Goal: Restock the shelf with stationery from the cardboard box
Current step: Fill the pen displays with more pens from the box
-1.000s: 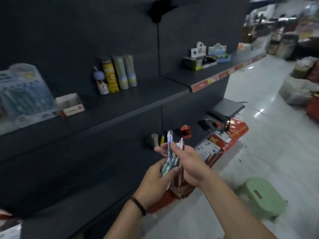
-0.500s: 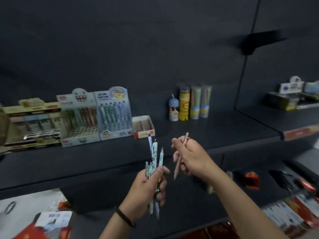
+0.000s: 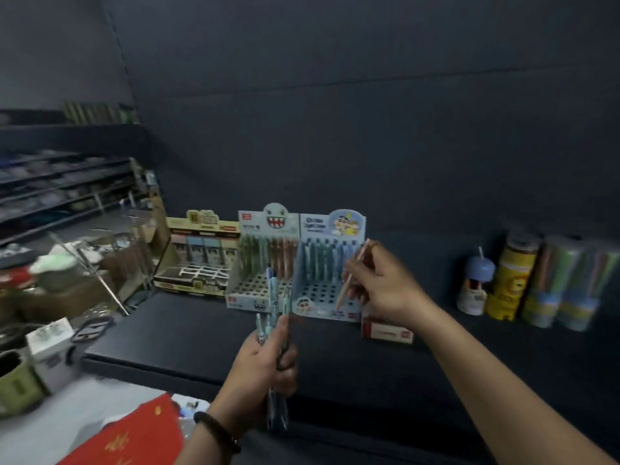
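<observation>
Moved since half a second ago: one pinkish pen [image 3: 345, 290], pinched in my right hand [image 3: 382, 286], now up against the blue display box [image 3: 322, 297] on the dark shelf [image 3: 188, 333]. Bundle of pens [image 3: 273, 303]: clenched upright in my left hand [image 3: 261, 367], near the shelf's front edge. Alongside: monster-faced display box [image 3: 268, 223], small red box [image 3: 385, 330].

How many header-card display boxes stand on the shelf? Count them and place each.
3, side by side on the shelf: beige box leftmost, monster-face box in the middle, cartoon-boy box rightmost, partly behind the right hand. None seems hidden.
</observation>
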`<state>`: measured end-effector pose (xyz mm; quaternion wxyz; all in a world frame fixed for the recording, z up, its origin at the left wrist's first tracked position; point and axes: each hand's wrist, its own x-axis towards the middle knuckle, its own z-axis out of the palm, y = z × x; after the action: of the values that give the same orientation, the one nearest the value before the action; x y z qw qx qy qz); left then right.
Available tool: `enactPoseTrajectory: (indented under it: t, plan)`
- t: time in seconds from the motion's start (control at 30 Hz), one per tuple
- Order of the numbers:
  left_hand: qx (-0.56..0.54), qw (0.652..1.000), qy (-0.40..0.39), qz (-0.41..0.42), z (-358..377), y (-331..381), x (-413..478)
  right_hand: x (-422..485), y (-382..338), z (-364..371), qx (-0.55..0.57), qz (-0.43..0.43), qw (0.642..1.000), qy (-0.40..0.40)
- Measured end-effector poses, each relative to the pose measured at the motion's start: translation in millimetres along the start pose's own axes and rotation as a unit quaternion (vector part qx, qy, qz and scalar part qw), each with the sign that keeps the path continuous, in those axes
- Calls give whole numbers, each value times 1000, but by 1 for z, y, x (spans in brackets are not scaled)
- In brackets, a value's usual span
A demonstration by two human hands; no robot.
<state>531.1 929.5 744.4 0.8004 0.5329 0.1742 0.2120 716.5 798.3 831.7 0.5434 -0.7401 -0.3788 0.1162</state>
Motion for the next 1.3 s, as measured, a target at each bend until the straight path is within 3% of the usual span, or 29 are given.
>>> enactPoseTrajectory:
  t: [0.07,0.27,0.5,0.63,0.73,0.97,1.17,1.3]
  plan:
    - [9,1000,25,13,-14,6,12,20,-3,16,-60,-32,997,28]
    - [48,998,26,27,-57,25,53,78,-8,65,-99,-110,986,81]
    - [79,996,-31,-4,-114,62,100,135,-2,119,-166,-104,965,173]
    - [100,989,-111,11,-138,76,118,153,3,137,-224,-78,952,196]
    - [109,986,-123,10,-146,79,130,159,7,145,-264,-65,940,208]
    - [111,989,-94,25,-157,65,147,167,16,154,-304,-60,932,188]
    - [59,991,-115,19,-153,63,148,174,12,154,-452,-9,884,123]
    - [57,992,-112,10,-153,66,152,168,-5,140,-425,31,902,69]
